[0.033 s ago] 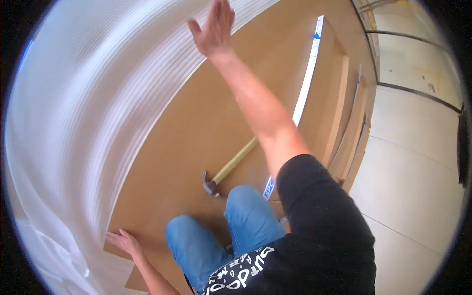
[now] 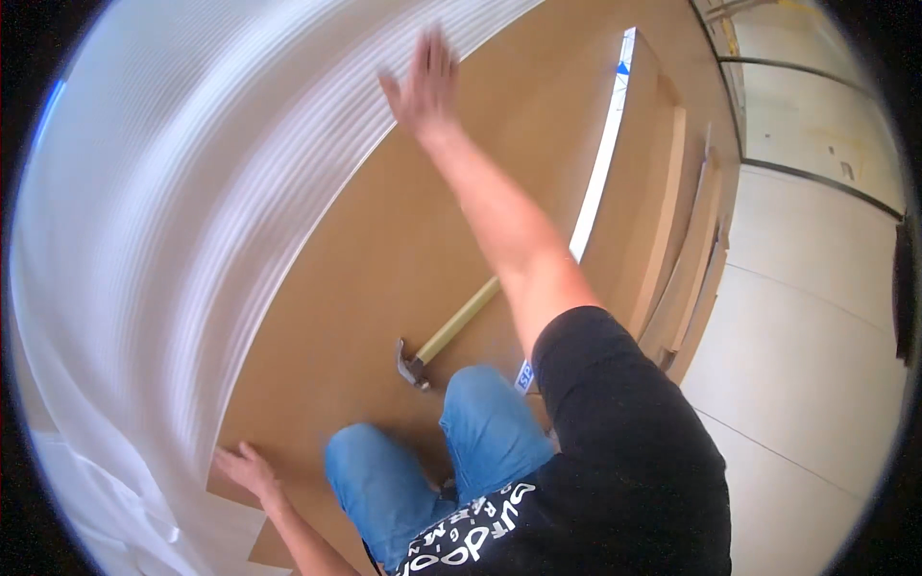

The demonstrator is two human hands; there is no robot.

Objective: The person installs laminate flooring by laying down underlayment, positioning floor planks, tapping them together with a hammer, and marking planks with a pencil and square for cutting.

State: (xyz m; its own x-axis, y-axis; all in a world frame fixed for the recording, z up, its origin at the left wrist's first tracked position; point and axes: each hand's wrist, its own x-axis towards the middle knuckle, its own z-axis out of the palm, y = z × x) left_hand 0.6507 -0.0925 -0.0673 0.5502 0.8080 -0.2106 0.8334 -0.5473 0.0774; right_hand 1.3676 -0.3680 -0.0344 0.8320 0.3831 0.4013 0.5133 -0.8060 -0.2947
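A ribbed white foam sheet (image 2: 230, 163) curves along the left, its edge lying over a brown board-like surface (image 2: 355, 269). My right hand (image 2: 427, 91) is stretched out at the sheet's far edge, fingers spread and slightly blurred; whether it touches the sheet I cannot tell. Down at the near left, my left hand (image 2: 250, 470) rests with fingers extended by the sheet's near corner, over the brown surface. Neither hand holds anything. A claw hammer (image 2: 442, 339) with a yellowish handle lies on the brown surface before my knees, its handle end hidden behind my right forearm.
A long white strip (image 2: 607, 144) with blue marks runs lengthwise to the right of my arm. Further right lie long brown cardboard pieces (image 2: 663, 211), then pale floor tiles (image 2: 797, 288). Dark-framed panels (image 2: 797, 110) stand at the far right.
My right hand has come slightly nearer along the sheet's edge. My left hand has shifted a little to the right. The hammer still lies on the brown surface.
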